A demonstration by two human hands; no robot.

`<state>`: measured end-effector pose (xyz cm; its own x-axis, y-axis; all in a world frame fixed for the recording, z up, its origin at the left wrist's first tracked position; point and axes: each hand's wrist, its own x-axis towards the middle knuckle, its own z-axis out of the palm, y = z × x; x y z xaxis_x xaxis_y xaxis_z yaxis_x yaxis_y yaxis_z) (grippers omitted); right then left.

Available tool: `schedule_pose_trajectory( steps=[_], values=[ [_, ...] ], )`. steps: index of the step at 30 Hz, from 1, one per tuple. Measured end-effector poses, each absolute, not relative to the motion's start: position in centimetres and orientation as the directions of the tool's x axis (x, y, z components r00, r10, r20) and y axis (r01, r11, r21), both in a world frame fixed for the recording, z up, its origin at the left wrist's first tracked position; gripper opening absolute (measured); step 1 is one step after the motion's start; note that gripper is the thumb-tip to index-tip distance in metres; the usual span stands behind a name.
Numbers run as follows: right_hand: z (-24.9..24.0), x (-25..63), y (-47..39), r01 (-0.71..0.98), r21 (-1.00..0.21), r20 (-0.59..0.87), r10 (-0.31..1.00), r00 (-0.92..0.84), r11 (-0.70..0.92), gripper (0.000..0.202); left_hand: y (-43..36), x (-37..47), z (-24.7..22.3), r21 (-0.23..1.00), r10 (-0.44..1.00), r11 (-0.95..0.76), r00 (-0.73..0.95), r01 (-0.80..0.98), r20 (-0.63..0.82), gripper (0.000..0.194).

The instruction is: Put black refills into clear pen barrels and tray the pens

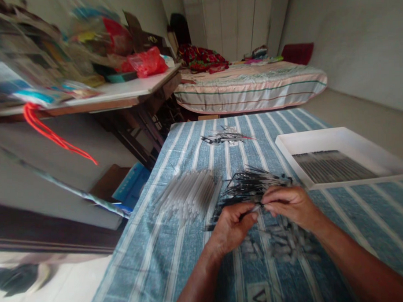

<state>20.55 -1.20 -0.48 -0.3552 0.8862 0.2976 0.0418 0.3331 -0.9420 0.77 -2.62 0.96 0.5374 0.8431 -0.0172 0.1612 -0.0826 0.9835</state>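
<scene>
My left hand (233, 224) pinches a thin pale tube-like piece, its fingers closed. My right hand (289, 204) meets it at the tip, fingers pinched around a small dark part at the end of that piece. Just beyond them lies a pile of thin black sticks (255, 181). Left of my hands is a heap of whitish tubes (189, 193). Short grey caps (292, 242) are scattered below my right wrist, blurred. A white tray (323, 138) at the right holds a row of grey sticks (334, 166).
A striped blue cloth (148, 241) covers the table. Loose thin pieces (225, 137) lie near its far edge. At the left stands a side table (120, 90) with bags; a bed (252, 85) is behind.
</scene>
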Motion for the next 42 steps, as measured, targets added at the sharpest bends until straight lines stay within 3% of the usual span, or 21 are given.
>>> schedule_pose_trajectory(
  steps=[12, 19, 35, 42],
  values=[
    [1.1, 20.4, -1.1, 0.249, -0.808, 0.375, 0.792, -0.482, 0.534, 0.011, -2.5, 0.8, 0.9, 0.944, 0.821, -0.148, 0.569, 0.296, -0.050, 0.023],
    [0.9, 20.4, -1.3, 0.314, -0.817, 0.284, 0.811, -0.511, 0.484, 0.014, -2.6, 0.7, 1.0, 0.939, 0.790, -0.084, 0.596, 0.334, -0.142, 0.026],
    [0.7, 20.5, -1.6, 0.463, -0.793, 0.119, 0.845, -0.521, 0.397, 0.018, -2.5, 0.7, 0.7, 0.918, 0.788, -0.084, 0.589, 0.389, -0.178, 0.030],
    [0.6, 20.2, -1.6, 0.463, -0.744, 0.200, 0.822, -0.533, 0.481, 0.020, -2.3, 0.3, 0.8, 0.929, 0.763, -0.033, 0.609, 0.369, -0.215, 0.032]
  ],
)
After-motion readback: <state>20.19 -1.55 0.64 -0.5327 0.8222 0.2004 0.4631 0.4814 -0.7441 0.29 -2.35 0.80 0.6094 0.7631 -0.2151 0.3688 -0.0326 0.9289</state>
